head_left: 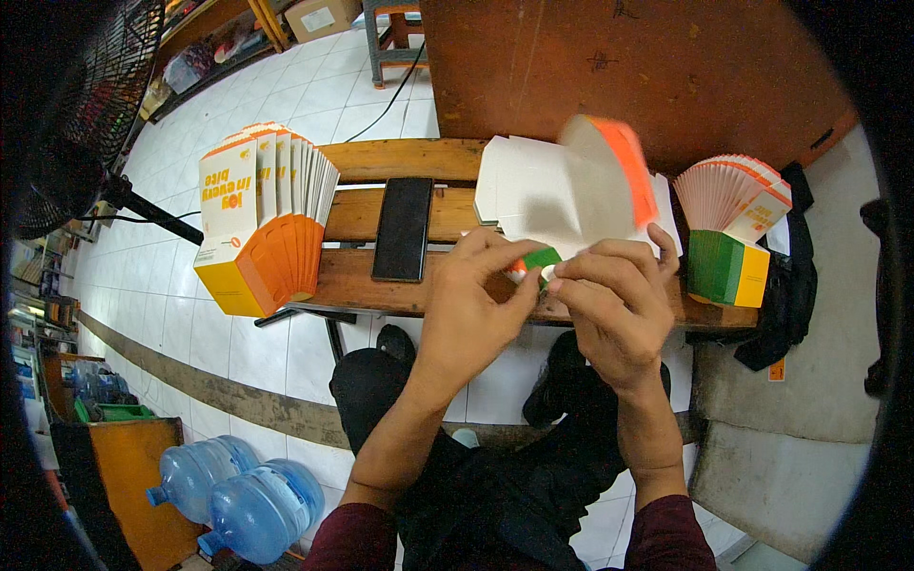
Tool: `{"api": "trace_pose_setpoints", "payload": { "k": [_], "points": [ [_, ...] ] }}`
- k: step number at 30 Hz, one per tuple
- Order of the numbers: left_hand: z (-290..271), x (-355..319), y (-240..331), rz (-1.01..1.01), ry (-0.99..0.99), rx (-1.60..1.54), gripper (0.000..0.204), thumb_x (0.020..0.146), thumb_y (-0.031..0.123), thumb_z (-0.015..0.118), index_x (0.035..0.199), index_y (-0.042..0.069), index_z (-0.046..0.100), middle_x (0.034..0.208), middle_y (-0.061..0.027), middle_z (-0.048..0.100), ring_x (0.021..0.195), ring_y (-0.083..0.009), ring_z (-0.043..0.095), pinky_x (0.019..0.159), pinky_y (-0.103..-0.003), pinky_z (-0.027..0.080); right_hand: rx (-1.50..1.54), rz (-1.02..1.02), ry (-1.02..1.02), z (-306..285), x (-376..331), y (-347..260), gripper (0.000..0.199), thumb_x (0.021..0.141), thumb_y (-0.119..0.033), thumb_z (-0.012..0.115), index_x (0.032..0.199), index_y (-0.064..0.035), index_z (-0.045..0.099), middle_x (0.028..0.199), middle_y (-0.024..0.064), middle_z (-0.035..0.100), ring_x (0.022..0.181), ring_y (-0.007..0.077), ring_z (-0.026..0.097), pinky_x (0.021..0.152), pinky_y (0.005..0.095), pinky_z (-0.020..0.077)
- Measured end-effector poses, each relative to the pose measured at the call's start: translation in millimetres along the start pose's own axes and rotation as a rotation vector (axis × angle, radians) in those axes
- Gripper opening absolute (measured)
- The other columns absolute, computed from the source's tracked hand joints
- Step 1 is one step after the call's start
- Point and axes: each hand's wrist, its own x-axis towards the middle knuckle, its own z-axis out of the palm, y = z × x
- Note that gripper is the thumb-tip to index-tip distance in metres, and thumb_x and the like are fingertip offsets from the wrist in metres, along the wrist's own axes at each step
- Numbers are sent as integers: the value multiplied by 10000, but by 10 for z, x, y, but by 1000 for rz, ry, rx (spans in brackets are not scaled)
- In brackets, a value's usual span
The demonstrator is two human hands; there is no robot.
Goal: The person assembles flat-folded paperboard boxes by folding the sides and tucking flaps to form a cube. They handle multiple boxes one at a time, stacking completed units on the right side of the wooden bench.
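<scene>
A flat card carton (595,162), white inside with an orange edge, curves up over the bench in front of me, its upper edge blurred. My left hand (476,300) pinches a small green and orange piece (543,257), which looks like the carton's lower end. Close against it, my right hand (619,300) has thumb and fingertips together at a small whitish spot I cannot make out. Its little finger sticks out near the orange edge. Beneath lie white card blanks (524,181), partly covered by the raised carton.
Fanned cartons with orange and yellow ends (262,219) stand left on the slatted wooden bench (357,290); green-ended cartons (728,238) stand right. A black phone (403,230) lies between. A fan (95,124) and blue water jugs (262,509) are at left, a brown panel (628,67) behind.
</scene>
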Motion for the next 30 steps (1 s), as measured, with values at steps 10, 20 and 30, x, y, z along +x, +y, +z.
{"api": "trace_pose_setpoints", "payload": {
  "k": [10,20,30],
  "points": [
    [-133,4,-57,152,-94,32,288,797,-12,662,1080,5,714,865,-94,598,821,-195,590,750,-295,467,147,87,-65,-7,63,47,169,663,-141,805,809,-176,727,867,-50,691,882,169,628,1038,445,291],
    [-138,-7,-10,259,-164,80,272,744,32,637,1007,16,706,865,-113,565,929,-306,534,915,-427,395,196,140,-161,-54,55,37,182,663,-75,785,815,-157,726,890,-27,676,889,196,615,944,425,369],
    [-34,-93,75,271,-164,343,277,755,3,603,1017,1,694,922,-131,558,941,-327,535,1062,-529,321,133,269,-347,-167,30,-16,177,672,-45,764,811,-136,703,913,-7,632,878,206,603,836,380,371]
  ]
}}
